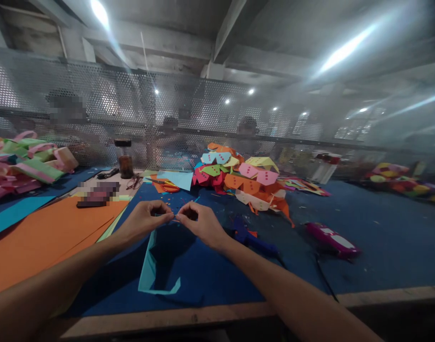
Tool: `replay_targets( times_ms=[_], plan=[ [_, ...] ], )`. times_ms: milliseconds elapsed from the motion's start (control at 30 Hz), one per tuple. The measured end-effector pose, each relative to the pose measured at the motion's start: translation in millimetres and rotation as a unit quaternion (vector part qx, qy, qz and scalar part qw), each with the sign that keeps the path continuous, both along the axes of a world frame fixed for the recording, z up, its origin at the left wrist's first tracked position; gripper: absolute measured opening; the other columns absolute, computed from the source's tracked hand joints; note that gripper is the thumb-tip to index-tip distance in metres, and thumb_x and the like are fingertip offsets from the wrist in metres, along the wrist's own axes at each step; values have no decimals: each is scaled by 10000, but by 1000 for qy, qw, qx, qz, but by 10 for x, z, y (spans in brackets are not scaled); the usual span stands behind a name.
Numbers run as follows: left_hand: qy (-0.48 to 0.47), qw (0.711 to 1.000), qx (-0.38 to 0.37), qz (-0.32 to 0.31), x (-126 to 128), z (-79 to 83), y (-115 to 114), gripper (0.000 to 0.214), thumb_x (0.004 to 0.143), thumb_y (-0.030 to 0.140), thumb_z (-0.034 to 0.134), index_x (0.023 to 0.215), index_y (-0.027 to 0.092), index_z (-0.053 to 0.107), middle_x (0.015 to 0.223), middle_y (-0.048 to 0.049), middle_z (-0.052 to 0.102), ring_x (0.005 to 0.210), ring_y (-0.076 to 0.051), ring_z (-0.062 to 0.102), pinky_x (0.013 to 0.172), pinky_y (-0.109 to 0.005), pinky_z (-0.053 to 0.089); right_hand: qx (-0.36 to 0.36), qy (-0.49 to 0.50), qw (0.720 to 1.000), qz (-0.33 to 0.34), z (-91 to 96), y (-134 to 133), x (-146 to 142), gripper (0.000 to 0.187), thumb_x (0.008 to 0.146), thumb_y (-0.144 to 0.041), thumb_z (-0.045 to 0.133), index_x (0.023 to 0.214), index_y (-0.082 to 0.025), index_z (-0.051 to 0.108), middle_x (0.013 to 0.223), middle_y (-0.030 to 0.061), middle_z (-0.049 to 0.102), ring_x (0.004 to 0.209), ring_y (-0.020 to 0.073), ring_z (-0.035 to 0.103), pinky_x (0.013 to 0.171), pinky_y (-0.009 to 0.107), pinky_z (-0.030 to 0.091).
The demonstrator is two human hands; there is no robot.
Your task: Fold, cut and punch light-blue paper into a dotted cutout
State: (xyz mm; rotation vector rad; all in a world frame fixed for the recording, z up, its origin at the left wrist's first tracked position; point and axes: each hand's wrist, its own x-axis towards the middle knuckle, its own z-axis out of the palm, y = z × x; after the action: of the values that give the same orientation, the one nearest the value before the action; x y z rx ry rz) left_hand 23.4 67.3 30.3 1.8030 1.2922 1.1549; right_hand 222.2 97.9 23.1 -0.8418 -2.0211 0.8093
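Observation:
My left hand and my right hand meet above the blue table, thumb and forefinger of each pinched together. Whatever lies between the fingertips is too small to name. Just below them a folded light blue paper strip rests on the table, bent into an angular shape. To the right of my right hand lies a dark blue glue gun, partly behind my forearm. Small paper scraps are scattered beyond my fingers, near orange-handled scissors.
Colourful folded paper pieces are heaped behind my hands. Orange sheets lie at left, near a phone and a dark-lidded jar. At right is a magenta device with a cord. A perforated metal screen stands behind, with people beyond.

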Motion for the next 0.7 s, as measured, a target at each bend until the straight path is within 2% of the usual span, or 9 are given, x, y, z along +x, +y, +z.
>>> replay_targets(
  times_ms=[200, 367, 567, 700],
  plan=[
    [6, 1000, 10, 12, -2, -18, 13, 242, 766, 423, 679, 731, 183, 683, 704, -11, 677, 696, -175, 600, 659, -285, 446, 18, 3, 1000, -13, -6, -7, -7, 117, 893, -282, 661, 868, -170, 688, 787, 9, 687, 698, 127, 596, 664, 249, 445],
    [2, 1000, 12, -15, -4, -35, 16, 198, 768, 387, 692, 751, 191, 714, 735, -16, 714, 737, -189, 633, 702, -292, 464, 43, -16, 999, -23, -12, -20, -22, 70, 885, -241, 670, 862, -179, 693, 771, 4, 698, 697, 127, 612, 661, 241, 445],
    [5, 1000, 21, 3, -7, -45, 14, 185, 774, 370, 695, 724, 192, 713, 710, -11, 709, 718, -185, 632, 693, -283, 459, 61, -22, 997, -29, -5, -29, -26, 64, 893, -235, 658, 879, -185, 695, 786, 4, 702, 713, 130, 621, 683, 243, 460],
    [-5, 1000, 15, -7, 0, -47, 11, 188, 774, 371, 694, 742, 188, 720, 730, -14, 716, 725, -182, 635, 699, -277, 463, 87, -23, 996, -23, -36, -21, -26, 53, 892, -225, 648, 876, -187, 682, 790, 4, 694, 706, 130, 620, 675, 238, 458]
  ],
)
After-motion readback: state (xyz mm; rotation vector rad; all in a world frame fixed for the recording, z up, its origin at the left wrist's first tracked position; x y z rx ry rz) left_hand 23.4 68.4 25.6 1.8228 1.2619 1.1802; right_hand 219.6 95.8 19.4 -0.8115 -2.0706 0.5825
